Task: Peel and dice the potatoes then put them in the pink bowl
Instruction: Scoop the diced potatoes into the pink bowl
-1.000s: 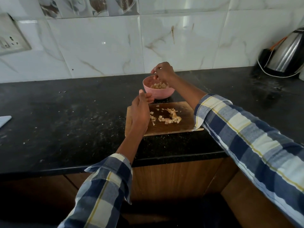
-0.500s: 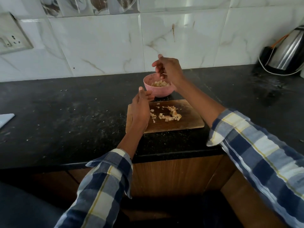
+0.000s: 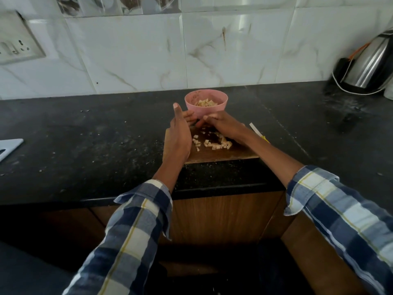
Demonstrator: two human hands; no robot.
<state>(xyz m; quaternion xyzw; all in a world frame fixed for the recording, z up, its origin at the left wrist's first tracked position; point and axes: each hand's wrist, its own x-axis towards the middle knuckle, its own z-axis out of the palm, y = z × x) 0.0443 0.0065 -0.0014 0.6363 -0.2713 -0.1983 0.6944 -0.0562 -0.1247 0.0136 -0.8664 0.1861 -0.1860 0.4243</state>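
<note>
Right hand [image 3: 225, 126] brought down from above the pink bowl [image 3: 205, 107] to the far edge of the cutting board [image 3: 234, 153], where half a second before it had hovered over the rim. Left hand [image 3: 178, 133] kept in place at the board's left side, standing on edge, fingers straight, grip open and holding nothing. Right grip seen with fingers curled low over the board beside the left fingertips; whether any pieces were pinched could not be told. Judged as a return trip: one handful delivered, another being gathered, so transfer step under way and not finished. Bowl located on the black counter [image 3: 85, 135] just behind the board, upright, holding a shallow heap of pale cubes. Diced potato [image 3: 214, 143] remaining on the board lay as a loose arc of small, roughly even cubes, pale cream with some brownish faces, between the two hands. Thin white and yellow tool [image 3: 258, 133] partly visible behind the right wrist.
</note>
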